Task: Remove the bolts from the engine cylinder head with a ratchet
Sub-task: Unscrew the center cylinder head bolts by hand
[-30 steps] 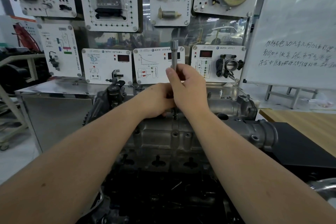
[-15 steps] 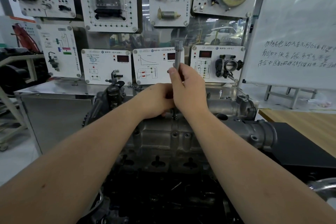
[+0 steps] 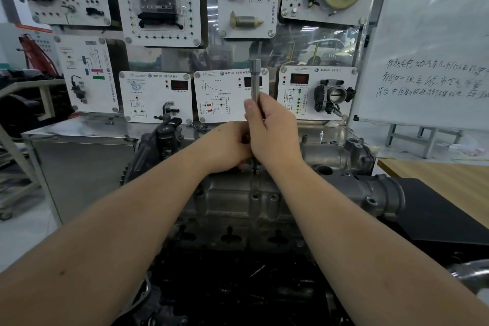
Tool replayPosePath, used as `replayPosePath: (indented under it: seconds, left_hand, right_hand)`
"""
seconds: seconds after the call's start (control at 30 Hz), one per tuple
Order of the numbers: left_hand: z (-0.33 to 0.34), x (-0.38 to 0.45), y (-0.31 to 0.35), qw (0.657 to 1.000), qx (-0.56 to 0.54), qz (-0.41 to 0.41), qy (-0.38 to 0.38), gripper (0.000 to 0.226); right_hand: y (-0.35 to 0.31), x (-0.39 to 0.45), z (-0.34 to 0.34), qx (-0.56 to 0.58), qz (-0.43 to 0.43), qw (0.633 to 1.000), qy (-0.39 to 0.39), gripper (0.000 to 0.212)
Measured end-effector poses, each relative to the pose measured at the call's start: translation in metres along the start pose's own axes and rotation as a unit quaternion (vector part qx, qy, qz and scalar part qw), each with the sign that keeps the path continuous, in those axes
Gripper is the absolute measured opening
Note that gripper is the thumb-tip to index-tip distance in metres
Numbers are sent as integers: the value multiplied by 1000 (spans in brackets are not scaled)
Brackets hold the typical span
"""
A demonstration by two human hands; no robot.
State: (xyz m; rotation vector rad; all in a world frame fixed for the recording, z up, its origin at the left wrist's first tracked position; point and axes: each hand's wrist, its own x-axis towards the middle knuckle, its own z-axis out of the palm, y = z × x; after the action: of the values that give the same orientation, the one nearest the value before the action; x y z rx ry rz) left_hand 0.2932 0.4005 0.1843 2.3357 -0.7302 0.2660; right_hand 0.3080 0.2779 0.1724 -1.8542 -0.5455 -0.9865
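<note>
**A:** Right hand (image 3: pixel 272 132) up top, fingers wrapped round the ratchet (image 3: pixel 255 82), thumb laid along the shaft. The tool stands near upright, and its tip has swung back a touch toward the left hand since half a second ago.

**B:** And the left hand (image 3: pixel 227 148)?

**A:** Tucked just under and beside the right one, fingers curled in at the tool's lower end. What it actually grips there is hidden, so I cannot tell. It has not shifted from the earlier frames.

**B:** Where's the work?

**A:** Directly beneath both hands: the engine cylinder head (image 3: pixel 254 204), grey cast metal, with a small dark bolt (image 3: pixel 255 168) showing just under the right wrist, at the head's top edge.

**B:** Beyond the hands?

**A:** Behind them, a steel bench (image 3: pixel 79 130). Above it, white training panels (image 3: pixel 156 96) with gauges and parts. Off past the right hand, a throttle body (image 3: pixel 334 96) on one panel, then a whiteboard (image 3: pixel 434 61) with handwriting. Lower on that side, a wooden tabletop (image 3: pixel 449 174) and a black mat (image 3: pixel 444 214).
</note>
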Motion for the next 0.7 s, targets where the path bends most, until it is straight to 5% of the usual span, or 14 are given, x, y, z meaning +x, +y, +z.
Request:
replayPosePath:
  seconds: [0.13,0.33,0.6,0.7]
  left_hand:
    - [-1,-1,0,1000,-18,-3,-4,28]
    - [-1,0,1,1000,-3,-4,5,29]
    - [-1,-2,0,1000,-13,0,-6,23]
    - [-2,-2,0,1000,-13,3,-5,22]
  right_hand:
    - [-2,-1,-1,53,65,996,-27,44]
    - [-2,0,-1,34,23,999,-5,14]
    - [-2,0,0,77,82,994,-14,41]
    - [-3,1,-1,64,58,996,-18,23]
